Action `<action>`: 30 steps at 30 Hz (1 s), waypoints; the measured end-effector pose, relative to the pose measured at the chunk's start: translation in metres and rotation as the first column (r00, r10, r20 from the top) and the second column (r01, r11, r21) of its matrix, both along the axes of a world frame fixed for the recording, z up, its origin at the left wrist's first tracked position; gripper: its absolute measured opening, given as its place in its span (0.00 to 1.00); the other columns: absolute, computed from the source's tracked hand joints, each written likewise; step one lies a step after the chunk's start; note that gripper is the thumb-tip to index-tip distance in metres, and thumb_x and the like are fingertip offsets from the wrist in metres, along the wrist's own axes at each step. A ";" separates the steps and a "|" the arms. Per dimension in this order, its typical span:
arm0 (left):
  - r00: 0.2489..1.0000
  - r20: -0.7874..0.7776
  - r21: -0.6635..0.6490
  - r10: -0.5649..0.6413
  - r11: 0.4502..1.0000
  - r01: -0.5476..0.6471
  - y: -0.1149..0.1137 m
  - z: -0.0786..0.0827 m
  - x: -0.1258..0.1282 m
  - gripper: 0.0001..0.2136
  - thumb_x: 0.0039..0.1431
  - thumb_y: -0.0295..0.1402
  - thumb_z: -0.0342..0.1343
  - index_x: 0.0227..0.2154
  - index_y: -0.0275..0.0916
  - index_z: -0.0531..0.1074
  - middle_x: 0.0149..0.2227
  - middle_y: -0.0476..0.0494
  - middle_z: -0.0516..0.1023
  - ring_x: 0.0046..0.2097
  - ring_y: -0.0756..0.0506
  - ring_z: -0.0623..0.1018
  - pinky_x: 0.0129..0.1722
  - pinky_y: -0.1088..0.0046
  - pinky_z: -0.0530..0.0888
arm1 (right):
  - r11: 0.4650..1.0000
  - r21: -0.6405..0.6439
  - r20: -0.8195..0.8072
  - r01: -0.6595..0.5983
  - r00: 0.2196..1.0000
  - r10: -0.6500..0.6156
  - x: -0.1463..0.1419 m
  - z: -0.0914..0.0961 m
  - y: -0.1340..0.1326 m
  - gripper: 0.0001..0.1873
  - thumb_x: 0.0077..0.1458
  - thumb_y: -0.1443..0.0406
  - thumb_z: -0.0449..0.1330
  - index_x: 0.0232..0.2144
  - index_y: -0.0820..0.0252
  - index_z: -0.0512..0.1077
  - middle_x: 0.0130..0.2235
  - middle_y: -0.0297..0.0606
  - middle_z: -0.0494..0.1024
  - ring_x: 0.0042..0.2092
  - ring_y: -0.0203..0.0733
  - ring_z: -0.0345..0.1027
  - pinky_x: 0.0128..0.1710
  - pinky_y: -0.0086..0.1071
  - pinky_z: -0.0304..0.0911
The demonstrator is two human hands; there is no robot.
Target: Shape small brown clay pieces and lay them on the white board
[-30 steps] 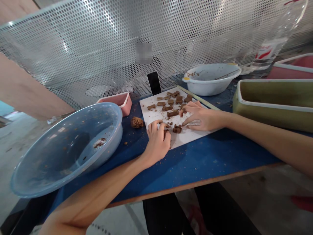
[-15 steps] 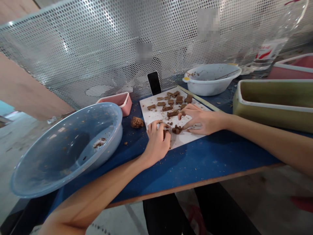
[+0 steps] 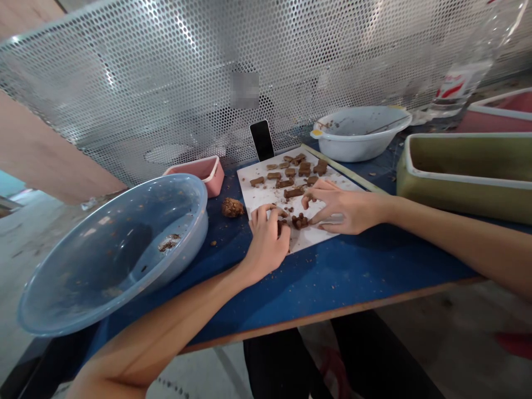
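Note:
A white board (image 3: 324, 233) lies on the blue table (image 3: 332, 277) with several brown dough pieces (image 3: 291, 172) on it. My left hand (image 3: 268, 241) rests at the board's near left corner, fingers curled round a small brown piece. My right hand (image 3: 341, 206) lies on the board to the right, its fingertips pinched together beside a small brown dough piece (image 3: 300, 221). A brown dough lump (image 3: 232, 207) sits on the table left of the board.
A large translucent blue basin (image 3: 112, 249) stands at the left. Behind are a pink tub (image 3: 201, 169), a black phone (image 3: 262, 141) leaning on perforated metal, and a white basin (image 3: 359, 132). A green trough (image 3: 461, 169) fills the right.
My right hand has slid a little nearer and left toward the small piece by my left hand, fingers drawing together. My left hand has hardly moved.

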State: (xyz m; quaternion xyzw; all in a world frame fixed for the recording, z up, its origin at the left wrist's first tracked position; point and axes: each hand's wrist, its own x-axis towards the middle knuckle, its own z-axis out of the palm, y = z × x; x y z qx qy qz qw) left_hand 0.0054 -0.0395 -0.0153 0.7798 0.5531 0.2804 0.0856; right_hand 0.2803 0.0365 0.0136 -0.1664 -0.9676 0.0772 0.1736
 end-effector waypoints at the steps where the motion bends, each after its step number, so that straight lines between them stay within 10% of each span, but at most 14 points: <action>1: 1.000 0.000 -0.001 0.000 1.000 0.000 0.000 0.000 0.000 0.08 0.71 0.27 0.52 0.50 0.43 0.70 0.61 0.36 0.70 0.64 0.33 0.68 0.68 0.45 0.68 | 1.000 0.009 -0.001 0.003 1.000 -0.003 0.000 0.000 0.000 0.11 0.68 0.56 0.64 0.42 0.41 0.88 0.57 0.45 0.74 0.60 0.59 0.64 0.64 0.59 0.62; 17: 1.000 0.006 -0.001 -0.006 1.000 0.006 0.000 0.000 0.000 0.09 0.71 0.27 0.53 0.50 0.43 0.71 0.60 0.36 0.70 0.63 0.34 0.68 0.68 0.46 0.68 | 0.971 0.199 -0.106 0.131 0.988 -0.112 -0.009 -0.014 0.004 0.14 0.74 0.53 0.60 0.47 0.46 0.85 0.53 0.46 0.74 0.54 0.58 0.65 0.56 0.54 0.57; 30: 0.999 0.024 -0.014 -0.028 1.000 0.028 -0.001 0.003 0.002 0.07 0.71 0.33 0.60 0.49 0.43 0.71 0.58 0.37 0.70 0.64 0.33 0.68 0.69 0.45 0.67 | 0.984 0.111 -0.128 0.142 0.984 -0.127 -0.002 -0.002 0.005 0.14 0.72 0.53 0.60 0.48 0.45 0.85 0.51 0.46 0.73 0.53 0.59 0.66 0.57 0.55 0.58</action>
